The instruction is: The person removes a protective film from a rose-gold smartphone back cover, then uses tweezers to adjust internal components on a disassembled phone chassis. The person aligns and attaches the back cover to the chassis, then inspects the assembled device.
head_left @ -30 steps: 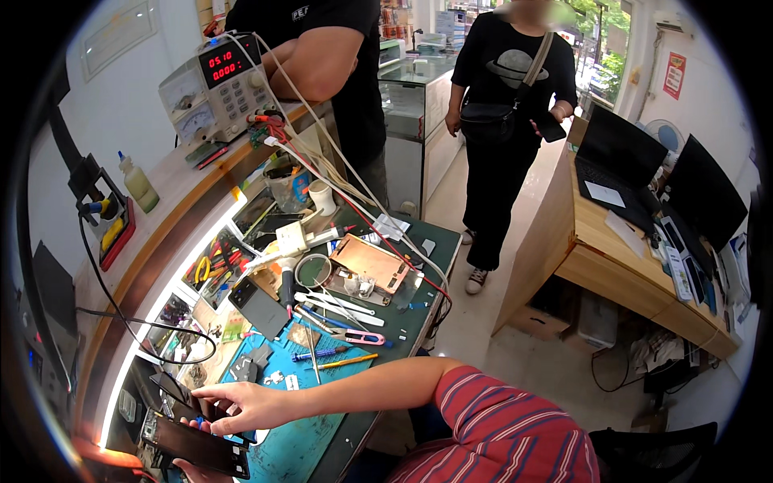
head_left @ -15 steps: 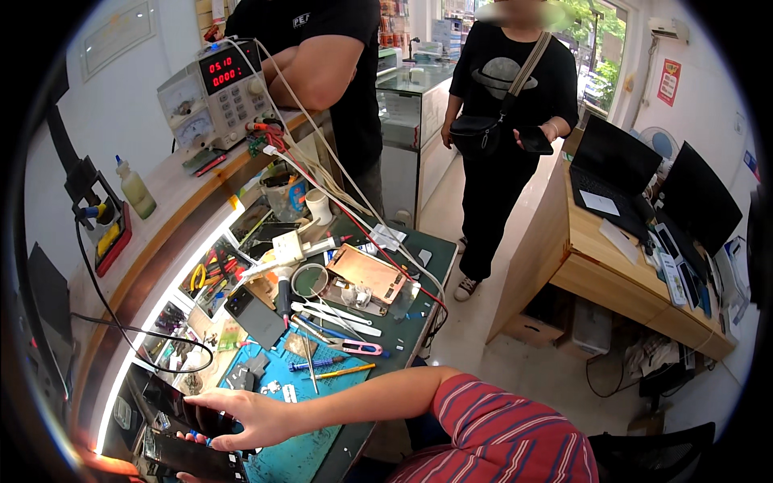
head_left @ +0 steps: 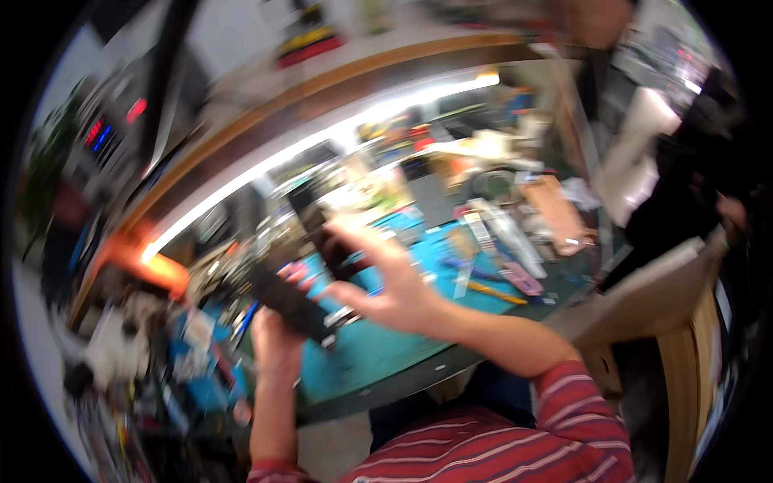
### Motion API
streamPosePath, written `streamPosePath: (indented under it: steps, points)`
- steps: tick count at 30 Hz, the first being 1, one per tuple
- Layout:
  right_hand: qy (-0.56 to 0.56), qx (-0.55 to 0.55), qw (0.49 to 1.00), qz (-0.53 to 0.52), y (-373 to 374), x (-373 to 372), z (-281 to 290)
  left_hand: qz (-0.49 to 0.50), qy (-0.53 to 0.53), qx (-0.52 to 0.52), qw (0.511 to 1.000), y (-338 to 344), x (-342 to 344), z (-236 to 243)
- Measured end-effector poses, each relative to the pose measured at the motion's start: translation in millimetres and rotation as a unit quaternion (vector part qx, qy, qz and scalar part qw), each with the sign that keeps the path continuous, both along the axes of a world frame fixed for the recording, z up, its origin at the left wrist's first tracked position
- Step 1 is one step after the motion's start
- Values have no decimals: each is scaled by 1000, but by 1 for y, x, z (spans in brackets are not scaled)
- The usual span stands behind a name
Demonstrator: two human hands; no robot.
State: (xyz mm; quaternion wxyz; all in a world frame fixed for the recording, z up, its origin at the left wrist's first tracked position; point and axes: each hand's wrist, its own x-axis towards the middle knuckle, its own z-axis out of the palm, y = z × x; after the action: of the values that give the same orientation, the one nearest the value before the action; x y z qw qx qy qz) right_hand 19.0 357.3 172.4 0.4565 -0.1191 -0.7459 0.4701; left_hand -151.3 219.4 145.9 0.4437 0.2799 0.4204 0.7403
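Note:
Motion blurs the whole picture. My left hand (head_left: 278,342) is closed around a dark slab like a phone (head_left: 291,304), held tilted above the near left part of the blue work mat (head_left: 354,366). Fingertips of that hand show past the slab's far edge. Just right of it, my right hand (head_left: 394,278) grips a second dark, thin phone-like panel (head_left: 322,237) between thumb and fingers. The two pieces lie close together at a slant, with a narrow gap between them. Smearing hides their details.
On the mat's right lie a yellow pen-like tool (head_left: 495,292), a pink-handled tool (head_left: 522,278) and a grey phone (head_left: 431,197). A copper-coloured tray (head_left: 555,213) stands beyond. Clutter crowds the left, near an orange glow (head_left: 161,270). A light strip (head_left: 322,149) runs under the shelf.
My view has swung left and down toward the bench, so the people and desk at right have mostly left it. My left forearm now shows. Both hands still hold the dark pieces.

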Motion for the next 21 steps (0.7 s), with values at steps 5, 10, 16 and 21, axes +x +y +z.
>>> streamPosePath:
  steps: [5, 10, 16, 21]
  points:
    - [-67, -2, 997, 39, -22, -6, 7, -20, 49, 25, 998, -16, 10, 14]
    - [-105, 19, 993, 57, -32, -4, 10, -34, 27, -2, 999, -25, 1, 3]
    - [-122, 59, 991, 23, -32, -3, 5, -24, 12, -1, 1000, -17, 6, 6]
    - [-121, 74, 990, 12, -33, -5, 1, -15, 20, 2, 1000, -14, 11, 13]
